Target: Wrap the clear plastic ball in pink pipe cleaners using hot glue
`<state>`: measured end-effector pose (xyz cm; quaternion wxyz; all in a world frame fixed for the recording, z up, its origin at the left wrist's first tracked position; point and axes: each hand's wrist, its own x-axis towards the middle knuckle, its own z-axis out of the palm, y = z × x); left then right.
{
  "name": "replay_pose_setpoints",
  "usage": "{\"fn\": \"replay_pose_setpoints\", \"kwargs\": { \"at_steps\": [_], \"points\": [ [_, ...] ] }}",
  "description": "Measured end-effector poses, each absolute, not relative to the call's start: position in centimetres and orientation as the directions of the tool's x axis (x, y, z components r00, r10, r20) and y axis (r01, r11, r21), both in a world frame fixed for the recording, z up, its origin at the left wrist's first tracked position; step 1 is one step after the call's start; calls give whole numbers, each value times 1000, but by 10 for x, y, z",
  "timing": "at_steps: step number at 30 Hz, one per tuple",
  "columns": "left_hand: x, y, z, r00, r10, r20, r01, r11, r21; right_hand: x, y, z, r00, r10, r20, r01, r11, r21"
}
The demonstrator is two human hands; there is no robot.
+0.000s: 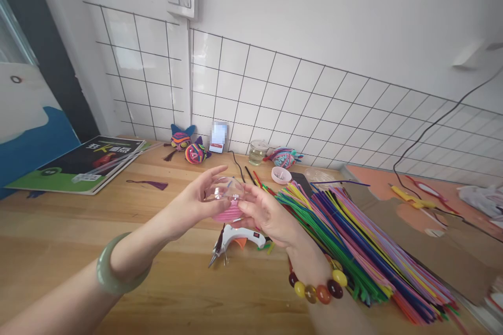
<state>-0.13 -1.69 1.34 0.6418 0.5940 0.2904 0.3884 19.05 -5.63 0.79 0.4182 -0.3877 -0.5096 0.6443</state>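
Between my two hands is a clear plastic ball, its lower part wrapped in rows of pink chenille stem. My left hand curves around the ball's left side, thumb across the front. On the other side my right hand grips it with fingers and thumb bent near the pink rows. Just below the ball lies a white hot glue gun, with dark-handled pliers at its left end. Part of the glue gun is hidden by my right hand.
Bundles of coloured chenille stems spread across the right. A yellow glue gun lies on cardboard. Along the wall stand wrapped figures, a phone, a glass jar and a pink bowl. A purple tassel lies left.
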Motion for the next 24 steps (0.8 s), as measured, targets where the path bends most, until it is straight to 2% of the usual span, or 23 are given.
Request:
{"fn": "replay_pose_setpoints", "kwargs": {
  "at_steps": [17, 24],
  "points": [
    [-3, -13, 10, 544, 837, 60, -172, 41, 984, 188, -55, 6, -313, 947, -70, -123, -114, -986],
    [-3, -17, 16, 515, 857, -2, -234, 143, 962, 189, -53, 3, -313, 946, -81, -125, -125, -984]
  ]
}}
